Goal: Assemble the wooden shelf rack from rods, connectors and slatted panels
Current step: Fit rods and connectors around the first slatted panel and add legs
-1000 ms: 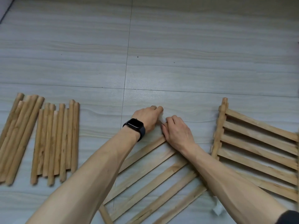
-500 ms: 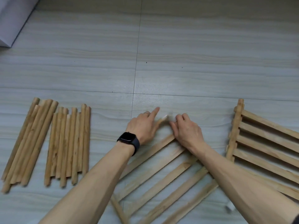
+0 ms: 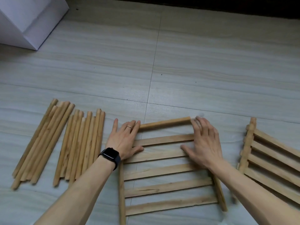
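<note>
Slatted panel [image 3: 167,170] lies flat on the floor [image 3: 194,62], looking light, rigid yet thin-slatted, so probably best held by its side rails [image 3: 121,192], where left hand [image 3: 123,140] and right hand [image 3: 205,143] rest open-fingered, gripping nothing.

Left hand [image 3: 125,140] and right hand [image 3: 204,143] rest on far corners of a slatted panel [image 3: 167,185], rod [image 3: 164,123] lying between them; loose rods [image 3: 81,143] left of left hand, second slatted panel [image 3: 272,159] right of right hand.
</note>
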Demonstrator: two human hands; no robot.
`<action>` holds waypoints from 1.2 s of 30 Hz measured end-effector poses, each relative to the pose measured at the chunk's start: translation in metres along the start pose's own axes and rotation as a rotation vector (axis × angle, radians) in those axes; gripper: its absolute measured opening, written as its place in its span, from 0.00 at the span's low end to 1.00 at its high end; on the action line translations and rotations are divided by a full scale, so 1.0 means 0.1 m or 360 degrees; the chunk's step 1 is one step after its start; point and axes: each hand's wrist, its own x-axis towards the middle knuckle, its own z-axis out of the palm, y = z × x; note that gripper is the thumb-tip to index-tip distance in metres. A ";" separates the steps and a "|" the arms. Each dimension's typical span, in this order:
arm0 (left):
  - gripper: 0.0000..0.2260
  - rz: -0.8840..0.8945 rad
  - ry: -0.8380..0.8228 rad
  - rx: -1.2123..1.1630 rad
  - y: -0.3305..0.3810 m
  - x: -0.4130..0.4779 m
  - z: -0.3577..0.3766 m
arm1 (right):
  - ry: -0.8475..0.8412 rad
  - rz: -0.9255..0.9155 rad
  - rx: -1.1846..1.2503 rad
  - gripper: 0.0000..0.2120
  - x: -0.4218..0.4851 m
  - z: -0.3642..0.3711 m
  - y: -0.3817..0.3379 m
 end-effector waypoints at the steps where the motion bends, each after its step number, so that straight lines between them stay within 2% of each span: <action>1: 0.45 0.0018 0.0014 0.0013 0.01 0.02 0.00 | -0.0133 -0.0091 -0.0096 0.54 0.10 -0.03 0.05; 5: 0.43 0.0043 0.0013 -0.0005 0.02 0.06 -0.02 | -0.0526 -0.0306 -0.0567 0.58 0.58 -0.18 0.25; 8: 0.42 0.0033 -0.0010 0.0044 0.01 0.06 0.00 | -0.0635 -0.0418 -0.0644 0.55 0.67 -0.21 0.28; 11: 0.41 0.0037 -0.0016 0.0098 0.03 0.06 0.02 | -0.0590 -0.0508 -0.0653 0.51 0.56 -0.19 0.33; 15: 0.39 0.0064 -0.0026 0.0167 0.09 0.06 0.02 | -0.0353 -0.0725 -0.0639 0.44 0.42 -0.18 0.41; 18: 0.38 0.0053 -0.0040 0.0175 0.10 0.06 0.00 | -0.0310 -0.0765 -0.0692 0.42 0.39 -0.18 0.40; 24: 0.39 0.0075 -0.0033 0.0109 0.08 0.08 -0.03 | -0.0486 -0.0591 -0.0706 0.43 0.40 -0.16 0.35; 29: 0.51 -0.0061 -0.0035 0.0118 -0.22 0.00 -0.10 | -0.0497 -0.0399 -0.0737 0.49 0.37 -0.13 0.32; 32: 0.43 -0.0018 -0.0038 0.0146 -0.37 -0.01 -0.12 | -0.0517 -0.0419 -0.0680 0.53 0.35 -0.07 0.20; 36: 0.39 0.0136 -0.0067 0.0290 -0.40 0.09 -0.15 | -0.0440 -0.0557 -0.0557 0.45 0.38 0.01 0.12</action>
